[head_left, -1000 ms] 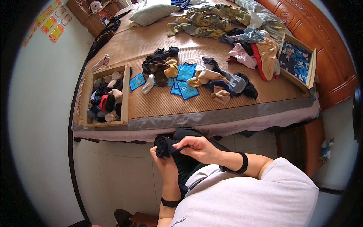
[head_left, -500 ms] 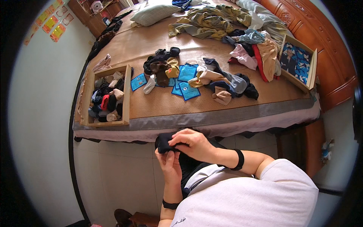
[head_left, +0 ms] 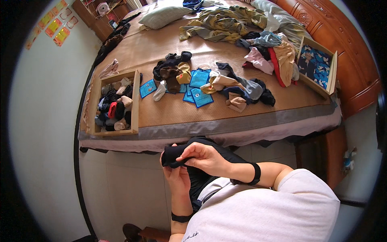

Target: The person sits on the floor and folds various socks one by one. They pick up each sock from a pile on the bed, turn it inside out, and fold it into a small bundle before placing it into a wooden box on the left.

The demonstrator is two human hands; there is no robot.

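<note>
A black sock, bunched into a small folded bundle, is held over my lap in front of the bed's near edge. From below, my left hand grips it, fingers partly hidden behind the cloth. At its right end my right hand pinches the fabric between thumb and fingers. Ahead on the bed lie a pile of dark, brown and yellow socks and another of beige, grey and navy socks. Flat blue packets lie between these piles. A wooden drawer box full of rolled socks stands to the left.
A second wooden box with blue patterned cloth sits at the right by the carved headboard. Mixed clothes, a crumpled blanket and a pillow lie farther back. A wooden stool is on the floor below.
The black sock has shifted slightly left and turned, its folded opening now more visible. My right hand has moved from over its top to pinching its right end.
</note>
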